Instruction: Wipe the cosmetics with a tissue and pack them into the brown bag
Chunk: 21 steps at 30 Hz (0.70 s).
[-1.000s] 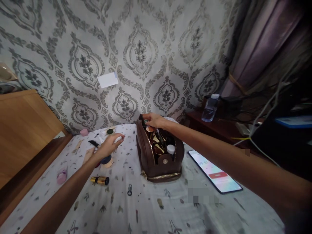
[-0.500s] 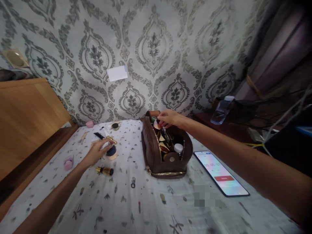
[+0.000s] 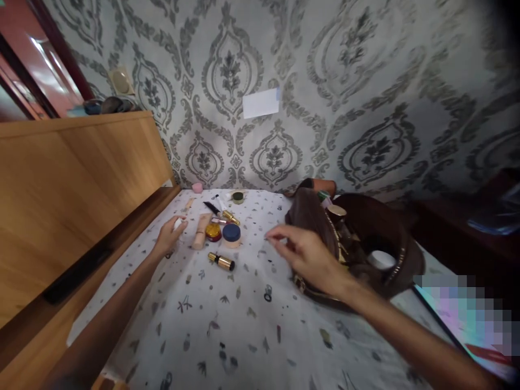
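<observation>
My left hand (image 3: 167, 238) is at the left of the bed, its fingers closed round a small whitish container (image 3: 177, 222), mostly hidden. Beside it lie a beige tube (image 3: 201, 232), an amber jar (image 3: 213, 232) and a jar with a dark blue lid (image 3: 231, 234). A gold and black lipstick (image 3: 221, 261) rests nearer me, and another gold tube (image 3: 231, 218) lies behind the jars. My right hand (image 3: 311, 257) hovers left of the open brown cosmetic bag (image 3: 311, 216), fingers bent and slightly apart, with nothing visible in them. A white-lidded jar (image 3: 382, 260) sits inside the bag.
A pink jar (image 3: 197, 188) and a dark green-topped jar (image 3: 238, 197) stand near the patterned wall. The wooden headboard (image 3: 89, 162) borders the left side. A phone (image 3: 467, 319), partly blurred out, lies right of the bag.
The view has swung left. My right hand has come out of the bag and moved left of it. My left hand has left the jars and closed on the small whitish container.
</observation>
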Motion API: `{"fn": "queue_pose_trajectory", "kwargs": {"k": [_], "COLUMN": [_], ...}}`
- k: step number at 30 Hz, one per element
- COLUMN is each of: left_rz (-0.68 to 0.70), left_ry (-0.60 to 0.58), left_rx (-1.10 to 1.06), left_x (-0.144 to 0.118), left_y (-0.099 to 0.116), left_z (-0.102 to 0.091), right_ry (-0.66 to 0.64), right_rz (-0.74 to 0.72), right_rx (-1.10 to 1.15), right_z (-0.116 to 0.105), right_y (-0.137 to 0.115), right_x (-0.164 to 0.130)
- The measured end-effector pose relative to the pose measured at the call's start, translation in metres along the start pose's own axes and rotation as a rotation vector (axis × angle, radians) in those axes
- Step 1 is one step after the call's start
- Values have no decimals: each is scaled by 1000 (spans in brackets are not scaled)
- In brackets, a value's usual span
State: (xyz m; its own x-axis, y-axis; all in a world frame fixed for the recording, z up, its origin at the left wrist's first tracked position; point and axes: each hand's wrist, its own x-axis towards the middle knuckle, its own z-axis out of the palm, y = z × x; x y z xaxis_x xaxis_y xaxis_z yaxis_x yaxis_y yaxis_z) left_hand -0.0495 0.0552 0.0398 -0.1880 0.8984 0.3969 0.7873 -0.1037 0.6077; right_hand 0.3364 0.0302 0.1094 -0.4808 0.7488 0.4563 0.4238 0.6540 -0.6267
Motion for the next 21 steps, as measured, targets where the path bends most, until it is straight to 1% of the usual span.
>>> {"fn": "queue_pose_trajectory", "kwargs": {"k": [2,5,8,10,13,16,18,21], "left_rz": [8,36,74,89,76,22,-33,-102], "left_ry": [0,-24,-61,-94,-160,-209,-230,-235], "left_rx": [19,22,25,36,72,124,156,182], "left_x": [-3,0,17,36,73,106,120,127], "left_y": [-12,-17,-11,-2,12,23,27,29], "left_z": [-1,-2,5,18,48,80,97,114], "right_ry": [-91,-147,-95,-23,57,80,83,96], "right_rz": [56,185,327,397,471,493,495,496], "right_rx": [82,262,472,569,645,673,701,715], "right_z": [35,83,121,138,149,150,148,148], "right_y": [-2,5,18,27,34,35,34,33], "right_x": [-5,-9,-11,-13,-18,-26,-29,-30]}}
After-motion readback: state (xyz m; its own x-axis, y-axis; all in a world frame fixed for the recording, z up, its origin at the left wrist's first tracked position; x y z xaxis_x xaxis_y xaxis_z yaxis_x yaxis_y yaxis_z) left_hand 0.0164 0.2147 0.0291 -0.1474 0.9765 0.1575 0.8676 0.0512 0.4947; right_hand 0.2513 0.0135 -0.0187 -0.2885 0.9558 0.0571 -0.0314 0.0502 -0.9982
